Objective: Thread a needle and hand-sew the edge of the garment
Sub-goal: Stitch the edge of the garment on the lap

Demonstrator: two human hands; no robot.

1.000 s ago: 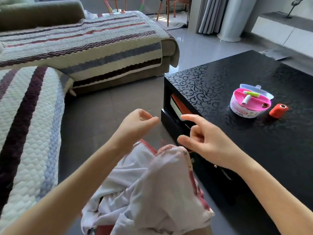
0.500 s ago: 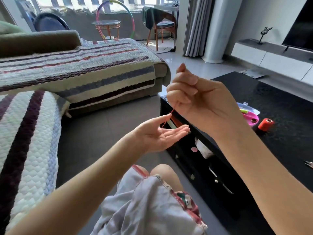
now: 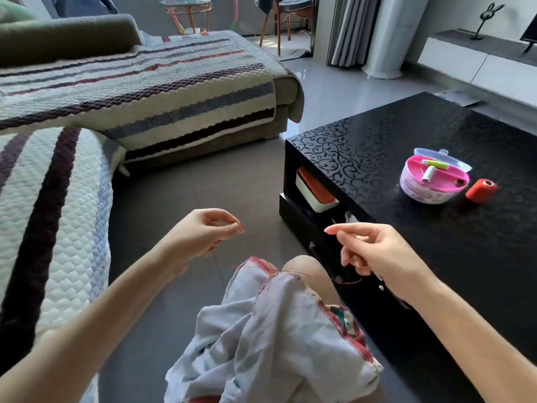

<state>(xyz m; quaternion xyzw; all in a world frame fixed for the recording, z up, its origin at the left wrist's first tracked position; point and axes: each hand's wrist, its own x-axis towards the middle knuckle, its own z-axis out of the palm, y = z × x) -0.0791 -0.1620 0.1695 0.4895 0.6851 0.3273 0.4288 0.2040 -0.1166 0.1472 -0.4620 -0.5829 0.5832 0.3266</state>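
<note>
Two hands over garment at 6 o'clock; left hand pinches thread, likely tensioning the stitch; right hand at 3 o'clock, curled, grip unclear.

garment runs off bottom edge, thread faint.

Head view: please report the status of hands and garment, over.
Left hand pinches red thread. Right hand: index out, grip unclear. Garment on lap, hem toward hands. Nothing blocks.

Grey tile floor, striped sofa, blk coffee table.
</note>
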